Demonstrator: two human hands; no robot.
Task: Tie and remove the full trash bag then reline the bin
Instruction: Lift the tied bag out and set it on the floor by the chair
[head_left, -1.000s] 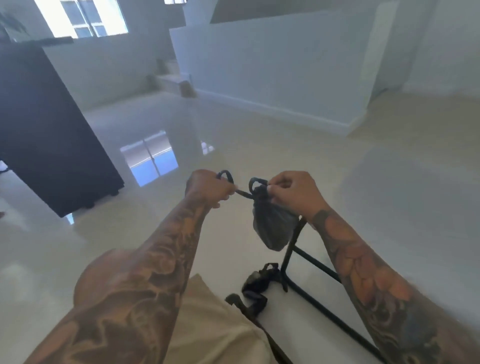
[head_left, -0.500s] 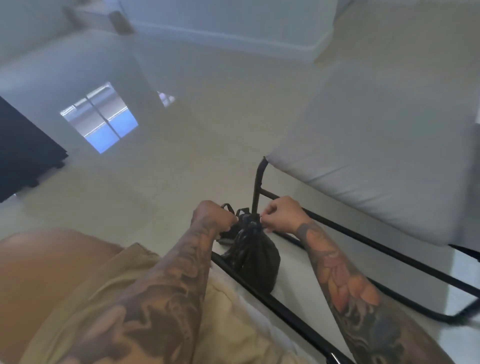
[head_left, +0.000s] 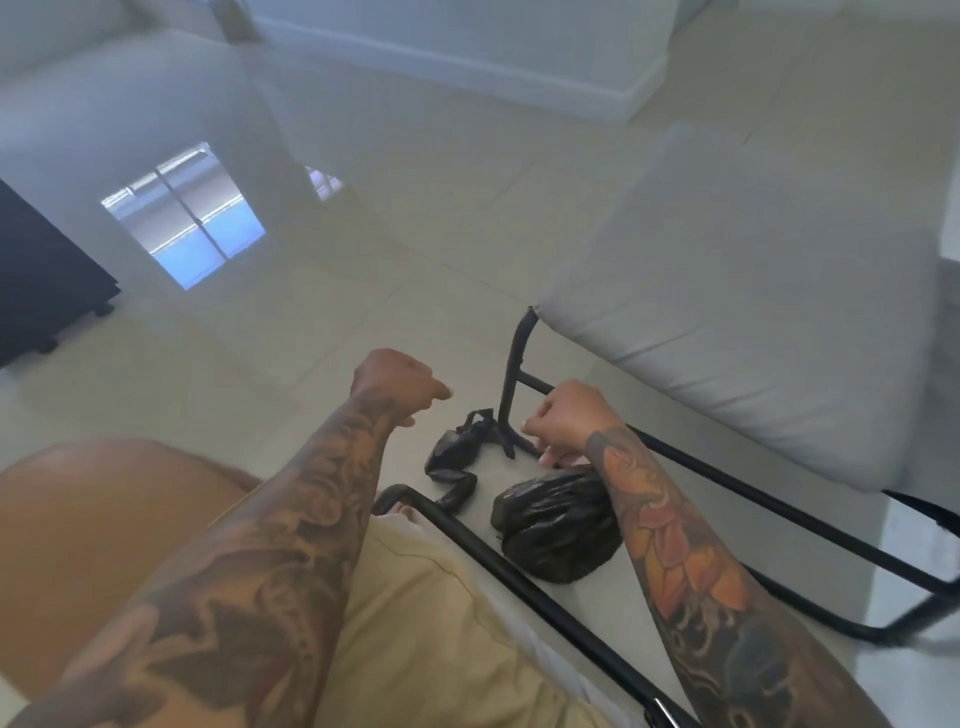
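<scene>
Black plastic, tied and bulging, the bag (head_left: 558, 530) lies on the floor (head_left: 332, 322) just below the right hand (head_left: 563, 418) and partly behind that forearm. The right hand's grip is curled, fingertips pointing down over the bag's top; whether it pinches any plastic cannot be told. The left hand (head_left: 397, 382) hangs above the floor to the left of the right, its grip a loose fist with nothing in it. Between and a little beyond the two hands a smaller crumpled black bag (head_left: 457, 452) lies on the floor, touching the foot of a black chair leg (head_left: 511, 384). Nearer than both hands a black tube (head_left: 498, 566) runs past tan shorts (head_left: 431, 639). Beyond the right hand sits the grey seat cushion (head_left: 753, 296). Far left of the left hand stands a dark cabinet (head_left: 41, 280).
</scene>
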